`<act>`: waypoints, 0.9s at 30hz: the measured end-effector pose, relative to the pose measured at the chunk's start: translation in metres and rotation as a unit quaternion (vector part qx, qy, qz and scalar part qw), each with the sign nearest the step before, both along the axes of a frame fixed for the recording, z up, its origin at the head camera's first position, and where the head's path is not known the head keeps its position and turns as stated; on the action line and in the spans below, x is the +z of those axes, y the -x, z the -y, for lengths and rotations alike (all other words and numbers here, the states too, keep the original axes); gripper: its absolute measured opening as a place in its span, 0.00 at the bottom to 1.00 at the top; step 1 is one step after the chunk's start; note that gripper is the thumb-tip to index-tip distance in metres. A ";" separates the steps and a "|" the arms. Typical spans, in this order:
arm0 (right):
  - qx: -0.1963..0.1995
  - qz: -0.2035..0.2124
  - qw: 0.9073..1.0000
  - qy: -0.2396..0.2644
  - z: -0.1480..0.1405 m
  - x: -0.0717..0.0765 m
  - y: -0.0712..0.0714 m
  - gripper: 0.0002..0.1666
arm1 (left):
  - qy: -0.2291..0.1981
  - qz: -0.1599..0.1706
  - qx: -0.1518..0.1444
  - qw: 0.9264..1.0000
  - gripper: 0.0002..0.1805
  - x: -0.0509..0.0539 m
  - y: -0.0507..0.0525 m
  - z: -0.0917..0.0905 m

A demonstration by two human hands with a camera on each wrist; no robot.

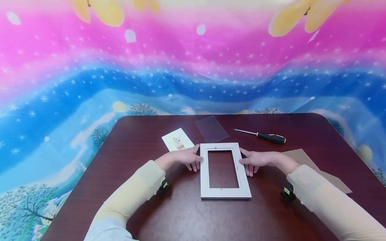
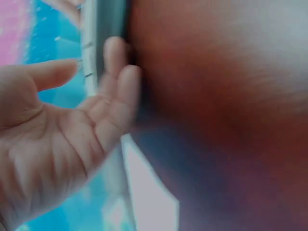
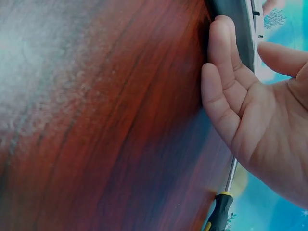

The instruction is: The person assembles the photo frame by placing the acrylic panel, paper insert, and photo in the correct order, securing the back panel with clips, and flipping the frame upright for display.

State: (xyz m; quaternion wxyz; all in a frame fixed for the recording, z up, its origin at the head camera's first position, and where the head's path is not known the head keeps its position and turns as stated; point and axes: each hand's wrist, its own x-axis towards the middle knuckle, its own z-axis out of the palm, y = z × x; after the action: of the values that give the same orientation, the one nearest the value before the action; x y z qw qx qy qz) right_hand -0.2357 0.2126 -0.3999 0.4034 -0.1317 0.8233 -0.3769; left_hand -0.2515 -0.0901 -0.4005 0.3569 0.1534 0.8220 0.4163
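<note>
A white picture frame (image 1: 204, 177) lies on the dark red-brown table, its rectangular opening showing the tabletop. My left hand (image 1: 188, 157) holds its left side, thumb at the upper edge and other fingers along the outer side. On the opposite side my right hand (image 1: 256, 159) grips it in much the same way. In the right wrist view, the bent fingers (image 3: 221, 53) lie against the frame's side. The left wrist view is blurred, but shows the left fingers (image 2: 127, 89) at the frame's side. Just beyond the left hand lies a white card (image 1: 173, 138) with a plant picture.
A clear sheet (image 1: 212, 129) lies behind the frame. To its right rests a flathead screwdriver (image 1: 269, 137) with a black and yellow handle. A brown backing board (image 1: 301, 157) is partly hidden by the right arm. A colourful cloth (image 1: 193, 77) hangs behind the table (image 1: 144, 214).
</note>
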 end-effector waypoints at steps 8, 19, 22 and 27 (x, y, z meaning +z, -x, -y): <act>0.000 -0.027 1.000 0.000 -0.002 -0.001 0.001 0.48 | 0.060 -0.167 -0.003 0.984 0.28 0.023 0.049 -0.007; 0.003 -0.021 1.000 0.002 -0.001 -0.004 -0.001 0.48 | 0.236 -0.317 0.036 0.918 0.25 0.006 0.101 -0.025; 0.003 -0.016 1.000 0.000 0.000 -0.004 -0.001 0.47 | 0.258 -0.321 0.040 0.910 0.29 0.004 0.105 -0.027; 0.000 -0.015 1.000 0.002 0.002 -0.004 -0.003 0.47 | 0.256 -0.300 0.058 0.917 0.41 -0.005 0.109 -0.030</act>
State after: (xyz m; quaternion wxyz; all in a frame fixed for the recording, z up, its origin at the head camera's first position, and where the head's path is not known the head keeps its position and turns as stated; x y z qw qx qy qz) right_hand -0.2332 0.2109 -0.4034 0.3912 -0.1384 0.8282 -0.3766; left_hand -0.3609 -0.0604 -0.4059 0.0960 0.1259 0.9765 0.1461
